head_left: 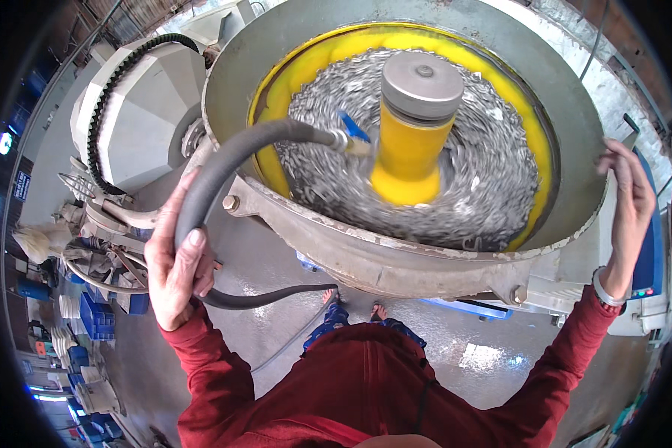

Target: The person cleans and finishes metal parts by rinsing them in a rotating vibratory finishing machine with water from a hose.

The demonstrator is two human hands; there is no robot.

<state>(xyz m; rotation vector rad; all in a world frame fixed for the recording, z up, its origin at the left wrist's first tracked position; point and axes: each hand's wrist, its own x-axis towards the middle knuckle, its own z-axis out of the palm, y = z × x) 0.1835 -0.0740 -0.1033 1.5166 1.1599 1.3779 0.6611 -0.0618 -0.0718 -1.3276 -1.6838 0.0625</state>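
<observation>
My left hand (178,261) is wrapped round a thick dark grey hose (239,145). From there the hose arches up over the near left rim of a big round tub (396,275). Its end carries a fitting with a blue lever valve (353,125), above the tub's contents. Small silvery-grey pieces (328,194) fill the yellow-lined tub, smeared by motion. A yellow centre post with a metal cap (411,149) rises among them. My right hand (629,179) is raised by the tub's right rim, fingers apart and loosely bent, holding nothing; whether it touches the rim I cannot tell.
A faceted pale drum with a black chain (142,112) stands at the left. Below it are cluttered parts and blue crates (97,317). The hose's lower length hangs toward the wet floor (455,336), near my bare feet. A blue-edged panel (649,239) is at the right.
</observation>
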